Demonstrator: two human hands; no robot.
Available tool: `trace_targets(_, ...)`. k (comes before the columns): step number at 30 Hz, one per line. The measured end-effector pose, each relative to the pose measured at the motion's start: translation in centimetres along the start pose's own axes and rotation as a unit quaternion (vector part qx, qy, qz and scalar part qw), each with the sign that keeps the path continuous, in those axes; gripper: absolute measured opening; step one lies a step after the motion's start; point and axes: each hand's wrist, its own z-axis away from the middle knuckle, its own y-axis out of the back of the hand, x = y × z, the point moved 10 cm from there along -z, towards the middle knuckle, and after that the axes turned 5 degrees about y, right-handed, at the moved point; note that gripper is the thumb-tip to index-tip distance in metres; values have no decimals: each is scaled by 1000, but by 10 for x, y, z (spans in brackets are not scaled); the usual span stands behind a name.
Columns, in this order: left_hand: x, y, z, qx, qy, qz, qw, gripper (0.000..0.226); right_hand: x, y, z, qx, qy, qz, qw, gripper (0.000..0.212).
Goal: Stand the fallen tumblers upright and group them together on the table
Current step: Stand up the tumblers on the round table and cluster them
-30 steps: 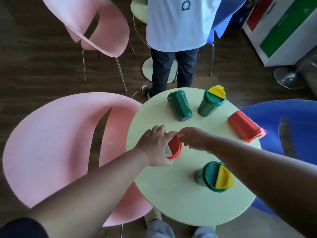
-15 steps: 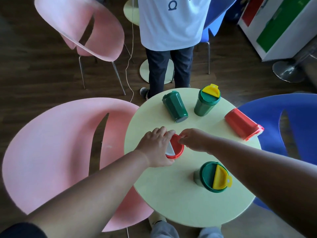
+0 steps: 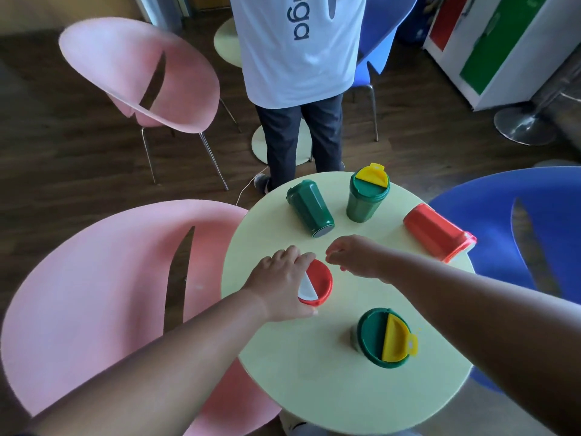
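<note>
The right hand [image 3: 355,258] has come off the red tumbler [image 3: 316,283]: half a second ago its fingertips were at the red lid's far edge, and now it hangs just beside and beyond the lid, apart from it, fingers loosely curled and holding nothing. The left hand [image 3: 283,286] remains on that tumbler, fingers draped over the near-left rim of the lid and wrapped down the side. The tumbler stands upright near the left-centre of the round table [image 3: 314,382], its red lid with white flap facing up. I judge the righting of this one as complete or all but complete, with the left hand only steadying it. Two tumblers are not yet stood up: a green tumbler [image 3: 309,209] lying on its side at the far edge, base towards the centre, and a red one [image 3: 437,232] lying at the right edge, its lid end close to the rim of the table. Two green tumblers with yellow flaps already stand, one [image 3: 366,193] at the far side just beside the fallen green one, the other [image 3: 385,338] near the wearer. The freed right hand sits between both fallen pieces, so either is a likely next pick. Grouping has not been achieved; the five are spread about the tabletop. A person in a white shirt [image 3: 298,48] stands beyond the table, back turned.
</note>
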Motion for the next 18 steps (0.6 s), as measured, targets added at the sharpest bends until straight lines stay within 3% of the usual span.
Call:
trace_targets(5, -7, -6, 1, -27, 23, 20, 999, 108, 5, 33, -16, 21, 30, -12, 999, 28)
trace_targets(8, -15, 3, -5, -17, 86, 132, 987, 98, 10, 46, -24, 34, 45, -19, 998, 23)
trace_targets(11, -33, 21, -21, 51, 166, 263, 949, 81, 11, 53, -31, 30, 67, -6, 997, 21)
trace_targets(15, -56, 39, -60, 140, 233, 347, 897, 45, 14, 60, -41, 49, 85, 29, 995, 31)
trace_targets(18, -71, 37, -91, 154, 283, 375, 869, 42, 17, 55, -51, 54, 86, 74, 992, 44)
